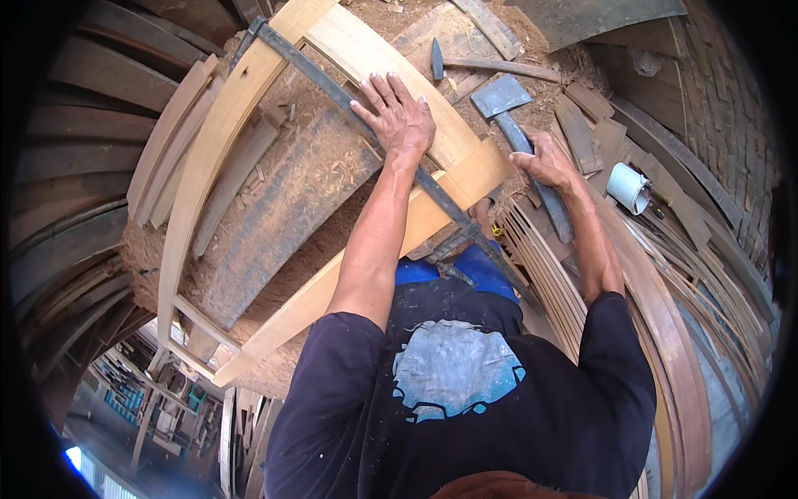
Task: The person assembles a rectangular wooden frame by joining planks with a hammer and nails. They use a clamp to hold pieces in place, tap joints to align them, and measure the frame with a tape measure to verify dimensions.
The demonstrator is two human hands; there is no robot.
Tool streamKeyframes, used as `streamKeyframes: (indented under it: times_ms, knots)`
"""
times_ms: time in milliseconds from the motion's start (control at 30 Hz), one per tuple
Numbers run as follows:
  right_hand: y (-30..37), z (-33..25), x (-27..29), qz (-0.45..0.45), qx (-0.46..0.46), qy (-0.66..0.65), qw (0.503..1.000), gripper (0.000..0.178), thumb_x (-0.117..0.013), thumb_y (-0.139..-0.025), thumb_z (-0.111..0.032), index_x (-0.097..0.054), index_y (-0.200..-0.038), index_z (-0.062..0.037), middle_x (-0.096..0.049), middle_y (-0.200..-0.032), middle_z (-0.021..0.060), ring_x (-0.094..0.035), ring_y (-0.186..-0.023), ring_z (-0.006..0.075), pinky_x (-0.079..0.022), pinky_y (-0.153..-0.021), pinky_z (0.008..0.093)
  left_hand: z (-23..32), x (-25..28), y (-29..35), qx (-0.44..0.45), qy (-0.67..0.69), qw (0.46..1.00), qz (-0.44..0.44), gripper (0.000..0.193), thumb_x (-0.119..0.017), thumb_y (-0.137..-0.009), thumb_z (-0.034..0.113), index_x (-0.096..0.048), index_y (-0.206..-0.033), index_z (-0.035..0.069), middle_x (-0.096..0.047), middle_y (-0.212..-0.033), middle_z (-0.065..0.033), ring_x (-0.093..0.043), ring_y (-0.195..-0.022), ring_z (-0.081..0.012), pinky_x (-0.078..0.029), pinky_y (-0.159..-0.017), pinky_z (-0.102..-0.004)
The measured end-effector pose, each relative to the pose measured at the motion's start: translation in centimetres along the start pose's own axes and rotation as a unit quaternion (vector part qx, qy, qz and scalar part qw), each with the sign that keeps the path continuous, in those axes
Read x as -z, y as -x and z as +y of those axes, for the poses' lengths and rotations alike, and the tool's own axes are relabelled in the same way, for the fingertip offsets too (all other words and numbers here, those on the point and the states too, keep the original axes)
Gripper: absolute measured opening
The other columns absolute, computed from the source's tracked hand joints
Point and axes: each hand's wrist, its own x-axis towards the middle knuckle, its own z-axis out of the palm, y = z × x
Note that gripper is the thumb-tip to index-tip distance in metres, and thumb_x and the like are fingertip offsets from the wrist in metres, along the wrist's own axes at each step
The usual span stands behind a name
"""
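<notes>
A pale wooden frame (196,200) with curved long sides lies across the work surface in front of me. Over it runs a long dark metal bar clamp (312,71), from the far left down toward my lap. My left hand (401,121) lies flat on the frame's wide upper rail, beside the clamp bar, fingers spread and holding nothing. At the right, my right hand (546,158) is closed round the dark handle of a hammer with a blocky grey head (501,96). The head points away from me, just beyond the frame's right corner.
A second, smaller hammer (499,66) lies at the far side among wood shavings. Right of me are a white cup-like container (628,188), thin wooden strips (544,274) and long curved boards (677,349). Dark boards (91,125) lean along the left.
</notes>
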Motion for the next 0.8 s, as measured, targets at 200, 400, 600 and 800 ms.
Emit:
streamKeyframes:
  times_ms: [200, 400, 600, 800]
  knots:
    - [-0.1, 2.2, -1.3, 0.018, 0.042, 0.118, 0.992, 0.071, -0.071, -0.073, -0.023, -0.054, -0.134, 0.0087, -0.066, -0.116, 0.0295, -0.065, -0.108, 0.0371, -0.051, -0.095, 0.0427, 0.3, 0.1, 0.0, -0.004, 0.009, 1.0, 0.008, 0.077, -0.043, -0.102, 0.041, -0.016, -0.157, -0.005, -0.007, -0.164, -0.0308, 0.002, -0.152, -0.0489, 0.007, -0.116, -0.071]
    - [-0.7, 1.8, -1.5, 0.09, 0.134, 0.083, 0.983, 0.068, -0.071, -0.072, -0.023, -0.056, -0.131, 0.0059, -0.067, -0.111, 0.0221, -0.066, -0.098, 0.0329, -0.052, -0.089, 0.0417, 0.2, 0.5, 0.0, 0.012, -0.014, 1.0, -0.006, 0.077, -0.045, -0.1, 0.042, -0.021, -0.157, -0.004, -0.012, -0.164, -0.0294, -0.003, -0.153, -0.0475, 0.003, -0.116, -0.0715]
    - [-5.8, -8.8, -2.3, 0.054, 0.129, -0.12, 0.983, 0.028, -0.067, -0.079, -0.012, -0.061, -0.103, 0.0017, -0.064, -0.08, 0.0076, -0.059, -0.064, 0.0146, -0.049, -0.059, 0.0303, -0.2, 1.2, 0.1, 0.023, 0.02, 0.999, -0.017, 0.076, -0.045, -0.1, 0.042, -0.021, -0.158, -0.001, -0.009, -0.166, -0.0257, -0.002, -0.154, -0.0446, 0.002, -0.117, -0.0704]
    - [-14.3, -13.5, -3.4, 0.054, 0.12, -0.084, 0.988, 0.024, -0.068, -0.08, -0.01, -0.064, -0.1, 0.002, -0.063, -0.071, 0.0064, -0.061, -0.063, 0.0149, -0.049, -0.059, 0.0301, 0.0, 0.7, 0.1, 0.011, 0.041, 0.999, 0.012, 0.077, -0.048, -0.1, 0.045, -0.024, -0.157, 0.0, -0.015, -0.164, -0.0261, -0.006, -0.153, -0.0444, -0.001, -0.116, -0.0713]
